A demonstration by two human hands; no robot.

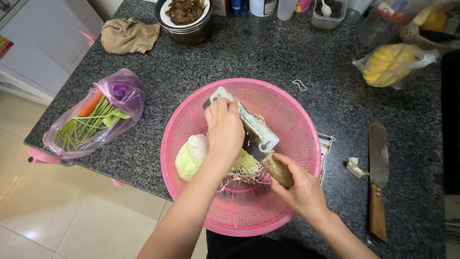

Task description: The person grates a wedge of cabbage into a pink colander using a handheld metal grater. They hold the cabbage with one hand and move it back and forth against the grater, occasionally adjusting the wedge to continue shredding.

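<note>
The cabbage (191,156) was pressed against the slicer (249,128) inside the pink basket (306,144) by the closed left hand (224,127), the slicer's wooden handle (278,170) gripped in the right hand (302,192), so fingertips were judged likely to be nicked if slid too near the blade.

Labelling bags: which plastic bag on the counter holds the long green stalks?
The purple-tinted bag at the counter's left edge, with green stalks and an orange carrot inside. The clear bag at upper right holds something yellow instead.
</note>
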